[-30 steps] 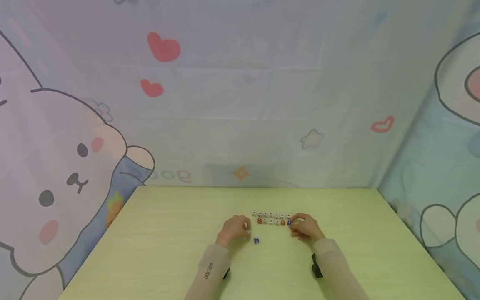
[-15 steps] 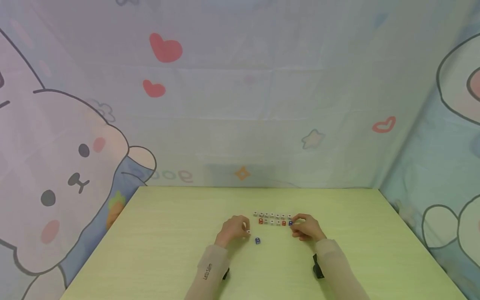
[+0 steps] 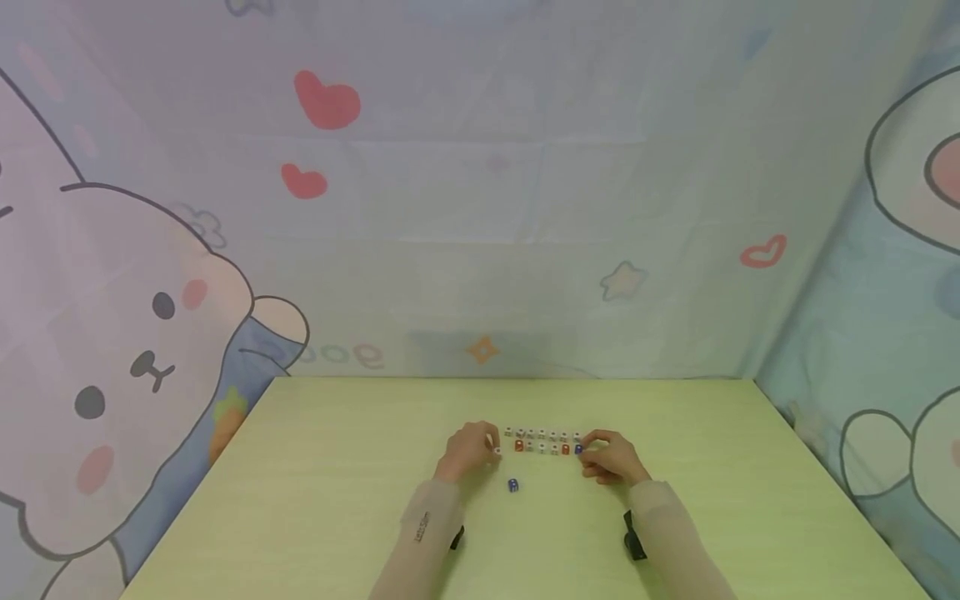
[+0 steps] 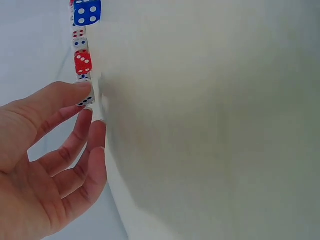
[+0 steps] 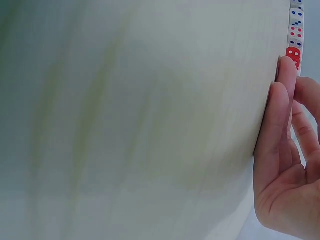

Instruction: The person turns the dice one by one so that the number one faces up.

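Between thumb and fingertips, my left hand [image 3: 468,450] pinches a white die [image 4: 88,94] just off the left end of the front row of dice. That row starts with a red die [image 3: 519,446], runs through several white dice and another red die [image 3: 566,449], and ends in a blue die [image 3: 579,449]. My right hand [image 3: 611,460] holds this end blue die with thumb and index finger; in the right wrist view the fingers hide it. Closer to me lies a loose blue die [image 3: 513,485].
Behind the front row stands a second row of white dice [image 3: 542,434]. Both rows are on a pale yellow-green table [image 3: 315,492]. A patterned cloth [image 3: 480,208] hangs beyond the table's far edge and along its sides.
My left hand has moved forward with the white die, bringing it level with the front row's left end. The right hand stays at the blue die.
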A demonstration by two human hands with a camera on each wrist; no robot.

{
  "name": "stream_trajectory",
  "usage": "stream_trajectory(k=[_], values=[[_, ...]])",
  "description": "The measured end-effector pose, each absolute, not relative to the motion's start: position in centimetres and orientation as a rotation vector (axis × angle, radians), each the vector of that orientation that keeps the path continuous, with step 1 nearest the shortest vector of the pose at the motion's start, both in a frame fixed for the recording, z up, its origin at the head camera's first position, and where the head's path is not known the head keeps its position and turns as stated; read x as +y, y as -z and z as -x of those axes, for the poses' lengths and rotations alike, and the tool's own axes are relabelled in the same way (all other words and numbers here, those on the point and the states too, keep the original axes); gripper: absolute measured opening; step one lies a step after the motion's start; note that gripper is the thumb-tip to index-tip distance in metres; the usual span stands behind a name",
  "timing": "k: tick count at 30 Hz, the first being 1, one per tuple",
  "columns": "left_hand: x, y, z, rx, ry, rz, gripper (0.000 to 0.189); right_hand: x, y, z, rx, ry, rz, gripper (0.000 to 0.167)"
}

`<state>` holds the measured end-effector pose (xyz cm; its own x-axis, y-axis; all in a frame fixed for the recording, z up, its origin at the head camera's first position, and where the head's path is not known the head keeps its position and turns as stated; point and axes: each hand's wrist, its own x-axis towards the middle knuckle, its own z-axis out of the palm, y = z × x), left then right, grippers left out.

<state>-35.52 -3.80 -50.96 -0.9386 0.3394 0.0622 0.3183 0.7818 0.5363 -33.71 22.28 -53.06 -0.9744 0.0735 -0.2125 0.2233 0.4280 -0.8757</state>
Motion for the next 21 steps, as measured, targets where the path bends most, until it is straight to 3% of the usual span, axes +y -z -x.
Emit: stream_trajectory(k=[12, 21], values=[[-2.0, 51.3, 37.0, 2.981, -0.855, -0.509, 0.016, 22.3, 52.6, 33.3, 2.510, 1.597, -0.210, 0.020], [-2.4, 50.4, 36.1, 2.969, -0.861, -0.523, 0.018, 22.2, 52.4, 33.3, 2.516, 1.606, -0.258, 0.022]])
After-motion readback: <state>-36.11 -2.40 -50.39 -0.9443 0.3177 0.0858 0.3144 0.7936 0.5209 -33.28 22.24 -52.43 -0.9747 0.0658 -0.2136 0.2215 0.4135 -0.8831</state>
